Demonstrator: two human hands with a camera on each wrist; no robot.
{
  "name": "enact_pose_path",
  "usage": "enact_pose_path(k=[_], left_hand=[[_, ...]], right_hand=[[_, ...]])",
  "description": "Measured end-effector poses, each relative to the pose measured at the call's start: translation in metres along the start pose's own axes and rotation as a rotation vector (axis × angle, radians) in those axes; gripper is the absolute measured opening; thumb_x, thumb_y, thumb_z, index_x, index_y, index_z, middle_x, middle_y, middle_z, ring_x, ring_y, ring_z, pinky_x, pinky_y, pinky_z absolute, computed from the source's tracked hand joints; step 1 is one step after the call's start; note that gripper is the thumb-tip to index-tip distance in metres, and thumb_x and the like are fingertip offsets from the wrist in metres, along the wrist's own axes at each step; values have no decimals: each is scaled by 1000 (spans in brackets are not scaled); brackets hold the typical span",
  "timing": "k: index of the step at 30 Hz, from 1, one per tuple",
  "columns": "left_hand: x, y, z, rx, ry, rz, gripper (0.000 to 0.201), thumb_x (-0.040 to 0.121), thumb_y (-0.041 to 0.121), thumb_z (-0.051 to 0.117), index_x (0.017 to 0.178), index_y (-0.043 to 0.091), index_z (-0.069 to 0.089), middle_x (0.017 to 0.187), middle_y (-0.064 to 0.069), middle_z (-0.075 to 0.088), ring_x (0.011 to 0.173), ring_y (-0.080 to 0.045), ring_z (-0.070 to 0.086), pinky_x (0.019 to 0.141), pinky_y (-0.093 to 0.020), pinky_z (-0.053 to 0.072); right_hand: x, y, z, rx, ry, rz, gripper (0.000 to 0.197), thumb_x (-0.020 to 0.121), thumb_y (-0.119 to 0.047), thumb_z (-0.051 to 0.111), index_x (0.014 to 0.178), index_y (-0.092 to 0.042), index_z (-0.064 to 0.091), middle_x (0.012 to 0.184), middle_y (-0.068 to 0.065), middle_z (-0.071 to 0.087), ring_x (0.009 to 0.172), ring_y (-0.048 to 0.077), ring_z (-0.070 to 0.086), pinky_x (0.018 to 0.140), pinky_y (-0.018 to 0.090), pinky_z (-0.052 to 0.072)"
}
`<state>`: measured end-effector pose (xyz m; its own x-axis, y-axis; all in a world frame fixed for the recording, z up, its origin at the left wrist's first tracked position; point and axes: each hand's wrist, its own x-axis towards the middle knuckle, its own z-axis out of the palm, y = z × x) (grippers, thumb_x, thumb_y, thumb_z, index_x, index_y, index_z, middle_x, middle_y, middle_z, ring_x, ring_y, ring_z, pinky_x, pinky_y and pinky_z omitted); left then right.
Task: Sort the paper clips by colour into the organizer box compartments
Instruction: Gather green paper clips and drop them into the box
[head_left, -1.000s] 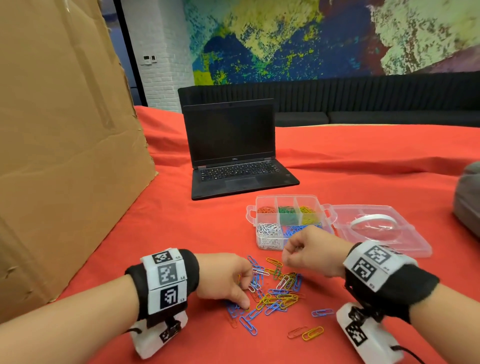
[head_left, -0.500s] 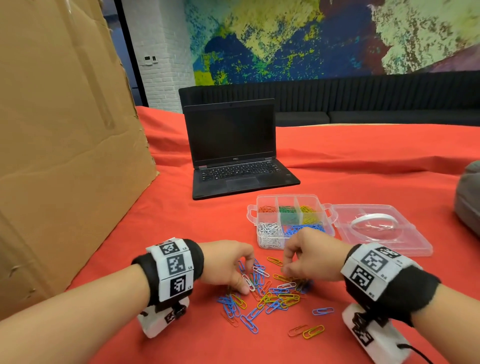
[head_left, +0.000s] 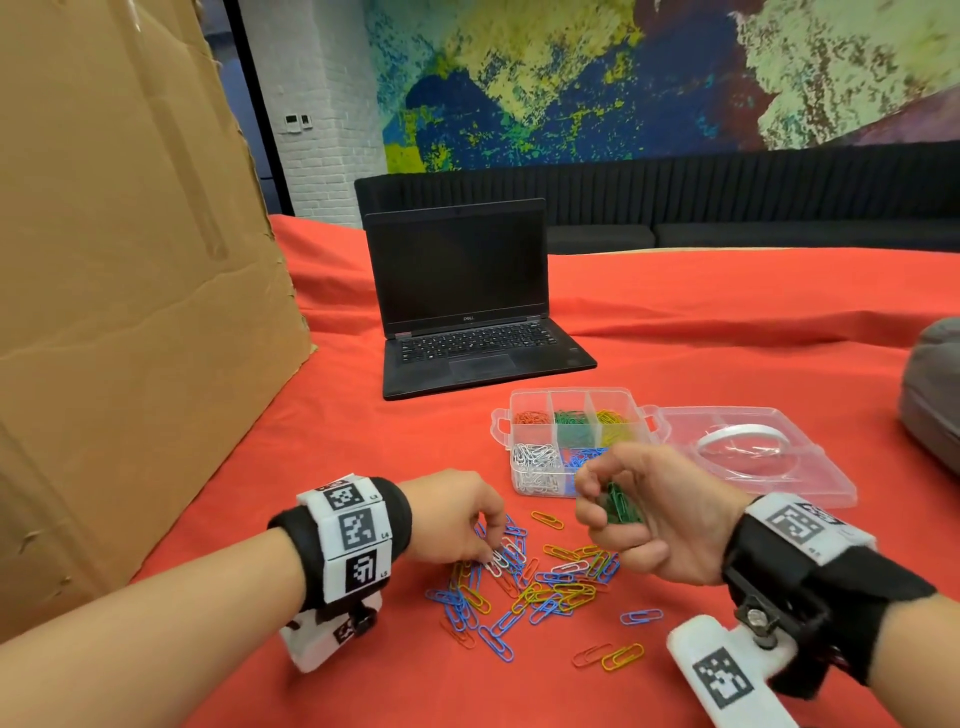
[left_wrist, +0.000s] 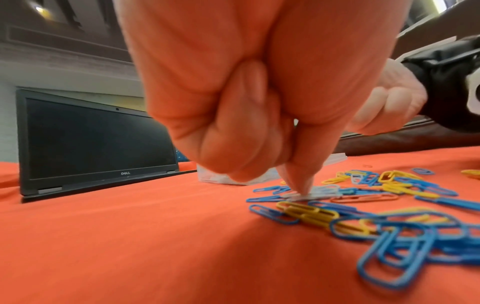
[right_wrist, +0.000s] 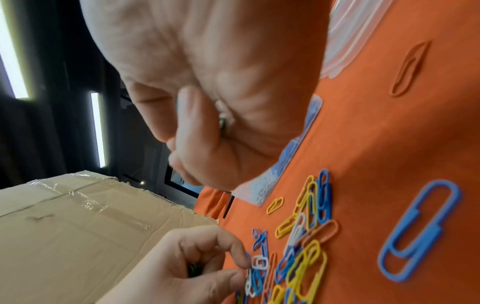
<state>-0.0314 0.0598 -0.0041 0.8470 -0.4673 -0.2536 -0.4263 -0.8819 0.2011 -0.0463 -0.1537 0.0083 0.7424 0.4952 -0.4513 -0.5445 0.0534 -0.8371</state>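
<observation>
A loose pile of paper clips (head_left: 545, 587), blue, yellow, orange and white, lies on the red cloth. Behind it stands the clear organizer box (head_left: 571, 395), with orange, green and yellow clips in its far row and white and blue in its near row. My left hand (head_left: 491, 553) is down on the pile's left edge. Its thumb and forefinger pinch a white paper clip (left_wrist: 303, 195) (right_wrist: 259, 264) that still lies on the cloth. My right hand (head_left: 597, 499) hovers above the pile in front of the box, fingers curled round a bunch of green paper clips (head_left: 618, 504).
The box's open lid (head_left: 779, 467) lies flat to its right with a white ring in it. An open laptop (head_left: 467, 312) stands behind the box. A large cardboard sheet (head_left: 130, 312) walls the left side. A grey object (head_left: 935, 389) sits at the right edge.
My right hand has lifted off the pile and turned so that the green clips in it show. My left hand has shifted slightly away from me onto the white clips.
</observation>
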Motion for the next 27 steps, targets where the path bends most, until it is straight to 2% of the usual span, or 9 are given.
enact_pose_path(k=[4,7,10,12,13,16,21,24,27], left_hand=[[-4,1,-1,-5,-26,4,22,80,25,73,100,19,67,60,9,43,52,-4,41,55,-23,33],[-5,-1,-2,-4,-33,13,21,81,26,72,100,18,68,58,9,43,50,-4,41,48,-14,30],[-5,-4,-1,-34,-15,-1,13,83,26,69,92,17,70,58,8,47,54,-6,43,54,-22,36],[-5,-6,1,-35,-16,-16,12,84,28,68,88,17,70,59,9,49,58,-9,45,58,-23,37],[-5,-6,1,-35,-18,-23,14,85,30,68,87,16,70,59,9,50,59,-9,46,58,-22,37],[-5,-5,2,-49,9,-29,22,86,35,66,86,14,70,66,6,57,62,-10,49,60,-23,40],[-3,5,1,-11,37,20,15,83,29,69,97,21,71,58,11,45,53,-3,43,56,-23,33],[-3,8,0,15,19,19,17,83,30,70,99,23,72,59,11,45,54,-4,43,60,-21,34],[-2,4,0,19,28,11,17,83,29,69,99,24,73,60,11,46,56,-6,43,63,-22,37]], right_hand=[[-1,11,18,-638,122,-66,14,91,-21,49,86,-23,62,54,-4,31,36,7,21,35,11,17],[0,15,26,-1177,33,-192,30,95,-17,46,111,-32,67,44,-14,46,35,-1,41,40,8,29],[1,16,34,-1489,-15,-227,43,94,-12,41,129,-29,58,77,-22,63,65,-15,54,58,0,31],[4,16,31,-1572,24,-234,44,93,-11,40,130,-26,58,116,-7,67,101,1,60,73,7,33],[4,15,29,-1579,37,-232,44,92,-11,40,128,-26,60,120,-4,65,101,7,60,73,7,33],[3,13,22,-1553,54,-247,41,91,-11,43,121,-26,66,104,-2,68,68,1,51,53,-2,29],[3,15,18,-1566,108,-255,41,89,-10,45,117,-27,68,74,-16,60,57,-1,45,50,3,29],[2,14,14,-1597,141,-253,40,88,-10,45,116,-26,69,105,-4,71,78,5,55,67,12,35],[1,11,17,-1581,192,-262,41,90,-10,43,119,-27,67,115,0,69,85,6,60,71,12,35]])
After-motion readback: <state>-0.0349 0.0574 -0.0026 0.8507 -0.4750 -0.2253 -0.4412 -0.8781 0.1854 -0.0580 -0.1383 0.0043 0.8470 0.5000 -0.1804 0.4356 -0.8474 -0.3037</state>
